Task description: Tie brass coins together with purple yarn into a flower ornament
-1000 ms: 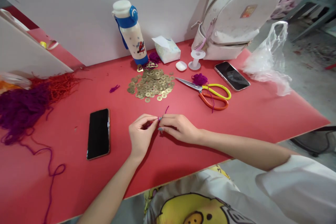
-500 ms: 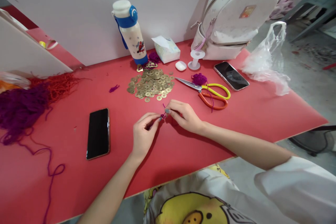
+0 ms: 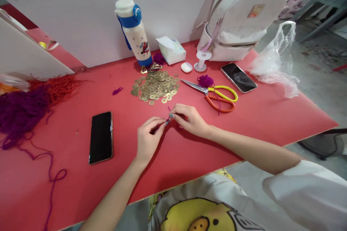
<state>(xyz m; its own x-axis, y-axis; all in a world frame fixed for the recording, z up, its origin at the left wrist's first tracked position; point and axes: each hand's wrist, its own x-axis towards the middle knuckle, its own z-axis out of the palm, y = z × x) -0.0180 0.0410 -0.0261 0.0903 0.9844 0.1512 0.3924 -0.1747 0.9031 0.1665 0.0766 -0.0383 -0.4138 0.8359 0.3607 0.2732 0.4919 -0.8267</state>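
Observation:
My left hand (image 3: pixel 148 138) and my right hand (image 3: pixel 189 119) meet fingertip to fingertip just above the red table (image 3: pixel 244 119). Both pinch a short piece of purple thread (image 3: pixel 168 117) between thumb and forefinger. A small end of the thread sticks up above the fingers. Whether anything else is held on the thread is hidden by my fingers. A pile of gold coins with holes (image 3: pixel 155 86) lies a little beyond my hands. A black phone (image 3: pixel 101 137) lies left of my left hand.
Yellow and orange scissors (image 3: pixel 217 97) with a purple thread ball (image 3: pixel 205 80) lie at the right, beside a second phone (image 3: pixel 238 77). At the back stand a bottle (image 3: pixel 134 32), tissue pack (image 3: pixel 172 50), white spool (image 3: pixel 202 60), backpack (image 3: pixel 244 14). Purple yarn (image 3: pixel 18 112) heaps far left.
Both hands moved up and slightly right on the table, closer to the coins, still pinching the thread; over the last half second they barely moved.

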